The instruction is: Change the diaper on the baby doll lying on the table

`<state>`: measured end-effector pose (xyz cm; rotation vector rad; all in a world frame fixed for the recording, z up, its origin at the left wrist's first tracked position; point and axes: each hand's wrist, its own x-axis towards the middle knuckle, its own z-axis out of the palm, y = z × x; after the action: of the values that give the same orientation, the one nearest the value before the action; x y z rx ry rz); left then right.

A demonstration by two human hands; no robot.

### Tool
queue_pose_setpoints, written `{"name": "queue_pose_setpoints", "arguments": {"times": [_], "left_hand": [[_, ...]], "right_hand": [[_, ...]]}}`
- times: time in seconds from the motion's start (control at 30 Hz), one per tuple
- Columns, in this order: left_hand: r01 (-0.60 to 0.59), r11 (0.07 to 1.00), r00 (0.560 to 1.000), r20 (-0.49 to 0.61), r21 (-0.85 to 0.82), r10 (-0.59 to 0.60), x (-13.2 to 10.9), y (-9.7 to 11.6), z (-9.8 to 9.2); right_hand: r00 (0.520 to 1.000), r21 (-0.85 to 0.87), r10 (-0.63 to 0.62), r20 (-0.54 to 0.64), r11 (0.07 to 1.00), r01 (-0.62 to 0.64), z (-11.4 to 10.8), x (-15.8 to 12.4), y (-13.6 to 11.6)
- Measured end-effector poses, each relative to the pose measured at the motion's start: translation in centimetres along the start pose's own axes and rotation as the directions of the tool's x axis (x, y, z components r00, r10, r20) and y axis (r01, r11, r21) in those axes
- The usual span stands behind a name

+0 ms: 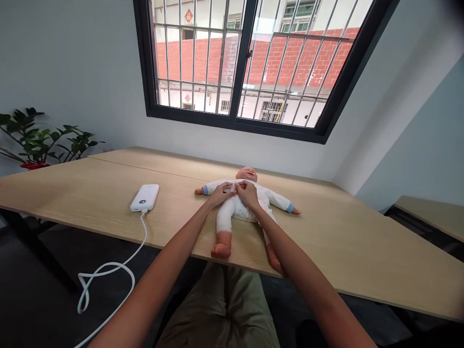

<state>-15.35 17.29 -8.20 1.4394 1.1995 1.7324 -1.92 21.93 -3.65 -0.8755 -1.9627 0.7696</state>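
Note:
A baby doll (247, 174) lies on its back on the wooden table, head toward the window and feet at the near edge. It wears a white outfit (243, 211) with blue cuffs, and its arms are spread wide. On the doll's chest, my left hand (222, 194) has its fingers closed on the cloth of the outfit. Right beside it, my right hand (247, 192) pinches the same cloth near the middle of the chest. The fingertips of both hands nearly meet, and the exact bit of cloth between them is too small to make out.
A white power bank (145, 197) lies on the table (348, 237) to the left, its white cable (118, 265) hanging over the near edge. A potted plant (43, 140) stands at the far left. Behind the table is a barred window (235, 123); another tabletop (435, 215) is at right.

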Motion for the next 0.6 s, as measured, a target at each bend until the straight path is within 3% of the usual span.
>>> {"name": "queue_pose_setpoints", "arguments": {"times": [0.4,0.6], "left_hand": [[0.048,0.964,0.997,-0.066,0.260,-0.032,0.2,-1.9,-0.7],[0.030,0.944,0.999,-0.043,0.328,-0.017,0.0,-1.4,-0.7]], "right_hand": [[0.995,-0.161,0.013,-0.103,0.987,-0.030,-1.6,-0.3,-0.7],[0.989,-0.147,0.141,-0.035,0.979,-0.144,-3.0,-0.7,0.0]]}}
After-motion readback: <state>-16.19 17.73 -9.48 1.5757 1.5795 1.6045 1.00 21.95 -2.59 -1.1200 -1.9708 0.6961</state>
